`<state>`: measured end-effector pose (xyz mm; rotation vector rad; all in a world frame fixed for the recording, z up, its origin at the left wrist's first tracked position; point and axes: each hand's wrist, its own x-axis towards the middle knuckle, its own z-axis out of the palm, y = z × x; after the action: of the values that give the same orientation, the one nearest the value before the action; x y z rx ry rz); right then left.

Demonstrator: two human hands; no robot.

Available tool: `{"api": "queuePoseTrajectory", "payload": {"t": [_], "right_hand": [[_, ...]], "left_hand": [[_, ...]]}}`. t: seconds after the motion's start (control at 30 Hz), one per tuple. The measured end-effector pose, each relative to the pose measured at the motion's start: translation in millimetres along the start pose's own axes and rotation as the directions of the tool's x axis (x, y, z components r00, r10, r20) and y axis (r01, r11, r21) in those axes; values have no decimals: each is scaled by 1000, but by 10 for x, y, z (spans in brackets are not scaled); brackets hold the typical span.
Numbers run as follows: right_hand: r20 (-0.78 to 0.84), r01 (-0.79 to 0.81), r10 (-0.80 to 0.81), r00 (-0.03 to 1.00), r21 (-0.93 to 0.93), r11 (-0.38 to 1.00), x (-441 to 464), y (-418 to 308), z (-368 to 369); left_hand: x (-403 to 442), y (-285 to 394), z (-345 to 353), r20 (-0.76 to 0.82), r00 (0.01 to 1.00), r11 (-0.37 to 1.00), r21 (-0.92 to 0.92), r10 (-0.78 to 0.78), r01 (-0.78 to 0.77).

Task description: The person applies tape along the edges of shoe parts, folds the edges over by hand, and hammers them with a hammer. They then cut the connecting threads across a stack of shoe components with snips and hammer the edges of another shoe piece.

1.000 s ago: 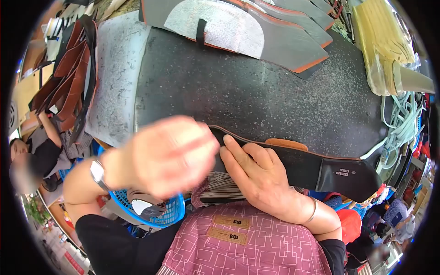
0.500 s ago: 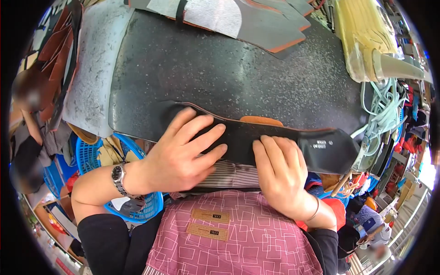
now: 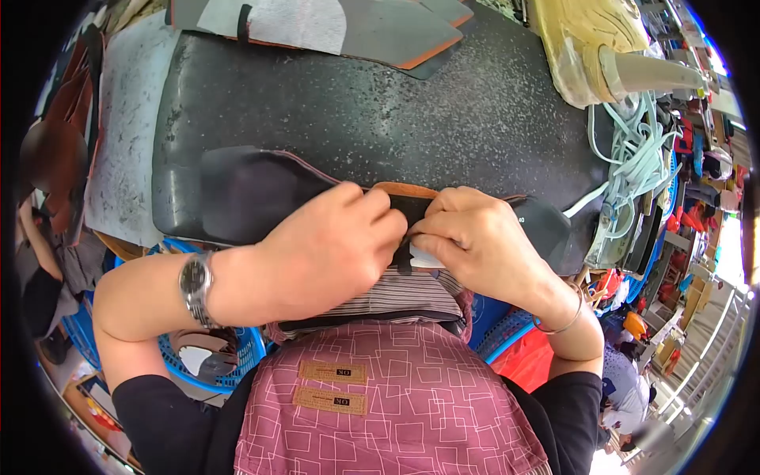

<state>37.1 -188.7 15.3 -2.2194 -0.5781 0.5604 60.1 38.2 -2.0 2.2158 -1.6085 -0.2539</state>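
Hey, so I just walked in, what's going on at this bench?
A person in a pink patterned apron is working with both bare hands on a long black piece lying along the near edge of a dark work surface. The left hand and right hand are close together over its middle, fingers bent; their exact grip is hidden. A small whitish bit shows by the right fingers. Grey pieces lie across the far side.
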Motion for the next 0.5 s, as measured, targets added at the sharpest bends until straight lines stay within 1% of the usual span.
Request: {"api": "queuePoseTrajectory", "payload": {"t": [0.03, 0.07, 0.1, 0.17, 0.2, 0.23, 0.27, 0.3, 0.33, 0.37, 0.4, 0.43, 0.47, 0.5], "right_hand": [[27, 9, -8, 1000, -41, 999, 7, -10, -3], [63, 24, -19, 998, -81, 996, 24, -20, -5], [103, 43, -31, 994, -116, 992, 35, -27, 1], [94, 227, -213, 973, -179, 957, -66, -3, 36], [152, 253, -215, 965, -311, 916, -122, -81, 5], [117, 255, -227, 967, -440, 861, -179, -116, 74], [81, 251, -249, 965, -559, 790, -227, -151, 154], [122, 260, -238, 964, -631, 731, -260, -171, 183], [148, 274, -237, 960, -673, 687, -300, -174, 208], [171, 298, -253, 952, -709, 639, -334, -149, 226], [245, 367, -282, 928, -733, 573, -381, -120, 211], [239, 403, -359, 902, -766, 501, -391, -69, 230], [180, 405, -471, 864, -804, 436, -393, 31, 257], [148, 367, -481, 864, -840, 400, -411, 58, 221]], "left_hand": [[-4, 36, -5, 29, 998, 993, 110, 49, -52], [1, 56, -50, 97, 991, 981, 164, 91, -106], [-10, 58, -42, 98, 992, 982, 163, 82, -97], [-15, -2, -8, 60, 991, 986, 117, 116, -123], [-6, -86, 48, -42, 991, 991, -2, 131, -131], [15, -103, 43, -38, 991, 992, 9, 126, -126], [48, -106, 21, -56, 990, 989, -68, 127, -130], [63, -111, -11, -70, 991, 983, -133, 117, -126], [75, -45, -8, -24, 991, 991, -12, 133, -133], [105, 35, -27, -48, 989, 988, 85, 137, -133], [114, 96, -26, -24, 989, 981, 133, 146, -141], [120, 144, 10, -21, 992, 985, 127, 122, -118], [102, 152, 77, -57, 990, 985, 128, 127, -118], [76, 167, 83, -77, 988, 969, 219, 132, -112]]}}
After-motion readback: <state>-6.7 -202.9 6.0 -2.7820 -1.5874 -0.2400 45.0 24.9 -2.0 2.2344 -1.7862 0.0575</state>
